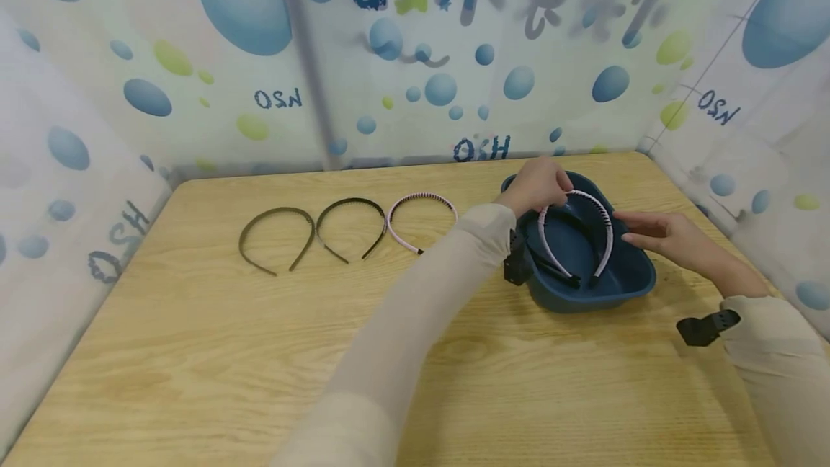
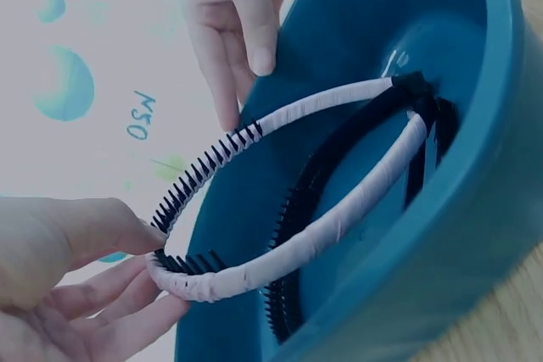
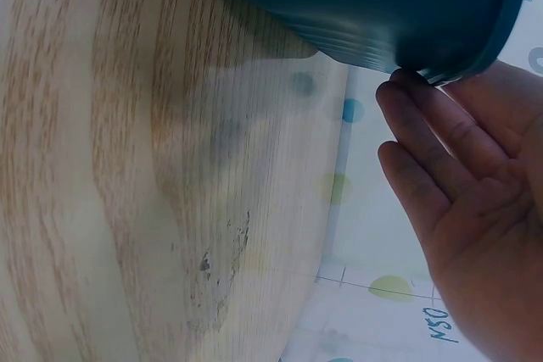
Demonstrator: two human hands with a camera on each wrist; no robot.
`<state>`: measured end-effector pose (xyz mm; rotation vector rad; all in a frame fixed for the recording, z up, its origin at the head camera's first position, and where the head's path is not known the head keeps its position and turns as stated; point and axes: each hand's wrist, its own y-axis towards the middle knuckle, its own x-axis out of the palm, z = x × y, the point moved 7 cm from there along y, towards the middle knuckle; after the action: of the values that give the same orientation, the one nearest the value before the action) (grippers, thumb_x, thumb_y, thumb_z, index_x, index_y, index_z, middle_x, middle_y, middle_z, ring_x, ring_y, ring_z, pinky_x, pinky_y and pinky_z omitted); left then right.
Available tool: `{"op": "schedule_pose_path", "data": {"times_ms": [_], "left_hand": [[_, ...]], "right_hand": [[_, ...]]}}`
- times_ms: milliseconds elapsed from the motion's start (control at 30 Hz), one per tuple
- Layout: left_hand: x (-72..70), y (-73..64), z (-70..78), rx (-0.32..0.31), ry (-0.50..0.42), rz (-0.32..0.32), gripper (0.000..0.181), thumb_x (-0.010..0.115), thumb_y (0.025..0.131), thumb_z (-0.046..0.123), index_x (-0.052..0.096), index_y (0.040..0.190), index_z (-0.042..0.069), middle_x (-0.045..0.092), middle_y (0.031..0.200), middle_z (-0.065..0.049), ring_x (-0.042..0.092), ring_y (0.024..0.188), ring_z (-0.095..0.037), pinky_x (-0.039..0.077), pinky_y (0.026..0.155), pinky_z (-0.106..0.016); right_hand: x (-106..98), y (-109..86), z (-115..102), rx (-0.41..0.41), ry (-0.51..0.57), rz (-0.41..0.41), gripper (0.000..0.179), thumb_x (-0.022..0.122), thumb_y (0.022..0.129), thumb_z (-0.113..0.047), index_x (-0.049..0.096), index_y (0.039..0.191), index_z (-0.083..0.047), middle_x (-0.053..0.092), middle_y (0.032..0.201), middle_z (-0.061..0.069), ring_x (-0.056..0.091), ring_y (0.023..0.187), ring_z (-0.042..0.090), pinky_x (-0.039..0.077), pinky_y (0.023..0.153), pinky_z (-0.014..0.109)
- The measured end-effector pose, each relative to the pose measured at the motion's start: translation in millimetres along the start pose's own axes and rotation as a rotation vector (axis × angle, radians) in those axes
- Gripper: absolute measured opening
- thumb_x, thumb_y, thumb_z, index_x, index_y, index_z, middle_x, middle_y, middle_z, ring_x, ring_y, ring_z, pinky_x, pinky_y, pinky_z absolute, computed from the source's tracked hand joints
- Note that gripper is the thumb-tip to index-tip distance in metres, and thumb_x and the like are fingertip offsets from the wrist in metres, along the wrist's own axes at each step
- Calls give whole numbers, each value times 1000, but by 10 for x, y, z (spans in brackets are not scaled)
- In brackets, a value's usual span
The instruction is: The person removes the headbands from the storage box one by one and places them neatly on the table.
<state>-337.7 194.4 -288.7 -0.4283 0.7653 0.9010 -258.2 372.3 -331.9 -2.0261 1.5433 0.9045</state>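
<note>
My left hand (image 1: 538, 182) pinches the top of a pale pink wrapped headband (image 2: 297, 252) between thumb and fingers. The headband has black comb teeth inside its curve, and its ends point down into a dark blue basin (image 2: 501, 150). Behind it in the basin lies a black toothed headband (image 2: 314, 175), partly covered in the left wrist view. At the basin's right rim is my right hand (image 1: 677, 236), its fingers extended. In the right wrist view, those fingers (image 3: 424, 137) lie fairly straight, with tips against the basin's outer wall.
Left of the basin, an olive headband (image 1: 275, 209), a black headband (image 1: 350, 199) and another pale pink headband (image 1: 421, 194) lie in a row on the wooden table (image 1: 214, 366). My left sleeve partly covers the pink one. Patterned curtain walls (image 1: 402, 107) enclose the table's back and sides.
</note>
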Motion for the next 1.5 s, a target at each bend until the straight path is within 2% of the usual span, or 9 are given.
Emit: {"op": "schedule_pose_path", "data": {"times_ms": [167, 367, 533, 733, 800, 1033, 1233, 1367, 1500], "left_hand": [[-33, -37, 78, 16, 8, 9, 21, 67, 83, 8, 72, 103, 12, 65, 97, 3, 57, 69, -9, 46, 56, -15], [-88, -96, 153, 42, 37, 16, 22, 68, 82, 8, 71, 103, 12, 65, 99, 4, 56, 79, -7, 45, 64, -14], [-143, -143, 202, 67, 58, 35, 23, 68, 81, 8, 71, 103, 13, 65, 101, 5, 56, 87, -6, 45, 71, -14], [-187, -213, 273, 93, 77, 50, 25, 68, 82, 10, 71, 106, 15, 64, 100, 7, 55, 90, -5, 44, 74, -14], [-196, -238, 300, 104, 84, 55, 25, 69, 81, 10, 70, 106, 16, 63, 99, 8, 55, 89, -5, 43, 74, -13], [-199, -300, 363, 150, 75, 47, 27, 68, 81, 9, 70, 107, 16, 64, 100, 7, 56, 89, -4, 43, 73, -12], [-212, -346, 372, 188, 19, 38, 29, 67, 81, 6, 69, 109, 15, 65, 101, 7, 57, 89, -3, 43, 71, -12], [-270, -399, 398, 210, -31, 32, 30, 66, 82, 5, 68, 110, 14, 65, 101, 6, 56, 90, -3, 43, 71, -11], [-376, -471, 412, 224, -89, 37, 31, 65, 82, 4, 67, 112, 11, 65, 102, 4, 57, 90, -4, 44, 71, -12]], "right_hand": [[-6, -3, -10, -2, 1, 1, 46, 56, 92, -11, 43, 131, 9, 48, 118, -15, 46, 95, -17, 45, 71, 10], [-3, -3, -12, -4, 11, 0, 46, 56, 92, -10, 43, 131, 10, 47, 115, -21, 45, 95, -18, 44, 71, 10], [-1, 1, -8, 10, -3, -2, 47, 56, 92, -11, 42, 131, 10, 48, 118, -12, 45, 95, -18, 44, 71, 9], [-3, 4, 17, 57, -30, -5, 48, 55, 92, -13, 41, 131, 11, 50, 123, 7, 45, 91, -19, 44, 71, 9], [-3, 5, 24, 65, -30, -4, 48, 56, 92, -13, 41, 131, 12, 51, 121, 9, 46, 90, -18, 44, 70, 10], [2, -1, 14, 47, 6, -7, 46, 56, 92, -14, 44, 130, 11, 54, 116, -2, 48, 91, -16, 45, 71, 11], [9, -11, 3, -15, 62, -3, 43, 55, 92, -10, 46, 131, 4, 53, 108, -24, 48, 94, -16, 43, 72, 9], [7, -8, -5, -73, 81, 3, 41, 54, 91, -3, 47, 131, 3, 53, 107, -27, 49, 95, -15, 43, 72, 8], [6, -12, 13, -56, 73, 1, 42, 54, 92, -5, 46, 133, 1, 52, 108, -29, 48, 95, -16, 42, 72, 7]]}}
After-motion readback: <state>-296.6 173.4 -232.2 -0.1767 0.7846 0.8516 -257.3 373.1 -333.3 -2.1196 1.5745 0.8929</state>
